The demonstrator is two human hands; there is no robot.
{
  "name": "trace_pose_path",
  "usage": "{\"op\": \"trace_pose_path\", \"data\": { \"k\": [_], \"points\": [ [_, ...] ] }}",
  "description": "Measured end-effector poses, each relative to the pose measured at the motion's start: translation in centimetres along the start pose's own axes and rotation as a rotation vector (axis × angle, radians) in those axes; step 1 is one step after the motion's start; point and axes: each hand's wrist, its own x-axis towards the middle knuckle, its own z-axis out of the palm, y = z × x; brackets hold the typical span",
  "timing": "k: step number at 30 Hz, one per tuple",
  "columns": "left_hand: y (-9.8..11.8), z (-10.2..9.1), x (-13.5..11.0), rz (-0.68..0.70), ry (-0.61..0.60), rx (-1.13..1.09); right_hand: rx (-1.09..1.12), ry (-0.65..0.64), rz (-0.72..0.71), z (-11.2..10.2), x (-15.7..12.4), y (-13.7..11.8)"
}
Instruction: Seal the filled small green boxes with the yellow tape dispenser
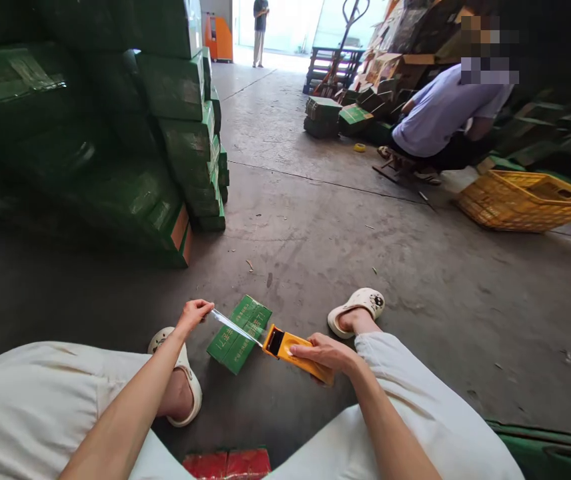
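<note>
Low over a grey floor (290, 200), with white-trousered legs (415, 400) spread wide. Facing a tall stack of green boxes (185, 133) at left and a jumbled heap (356, 119) of more boxes farther off at right, near dark blue pallets (321, 67). Sharing the space with a co-worker (450, 113) in a lilac shirt, bent low beside the heap, and with a standing person (260, 30) far in the background. Well apart from a yellow crate (510, 207) at right. Straddling a green carton (239, 343) on the floor between cream clogs (358, 310), with a red box (228, 465) nearer, partly cut off. Gripping an orange dispenser (298, 363) in the right hand (328, 351), with fingers wrapped around its body and thumb on top. Pinching the end of a clear tape strip (238, 329) in the left hand (195, 313), with fingertips closed together. Holding that strip straight between hand and dispenser, across the carton; unable to tell whether touching it.
</note>
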Motion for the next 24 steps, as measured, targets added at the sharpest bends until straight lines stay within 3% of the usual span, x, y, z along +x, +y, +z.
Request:
{"op": "trace_pose_path", "data": {
  "k": [7,15,21,24],
  "points": [
    [-2.6,1.3,1.5,0.076,0.056,0.164,-0.071,0.062,0.058,2.9,1.8,0.6],
    [-3.8,2.0,3.0,0.078,0.091,0.342,-0.076,0.064,0.057,4.0,3.9,2.3],
    [-5.4,5.5,2.6,-0.001,0.020,0.466,-0.063,0.083,0.088,4.6,5.0,1.7],
    [-5.9,6.9,2.1,-0.027,0.040,0.533,-0.129,0.137,0.105,4.4,5.0,0.6]
  ]
}}
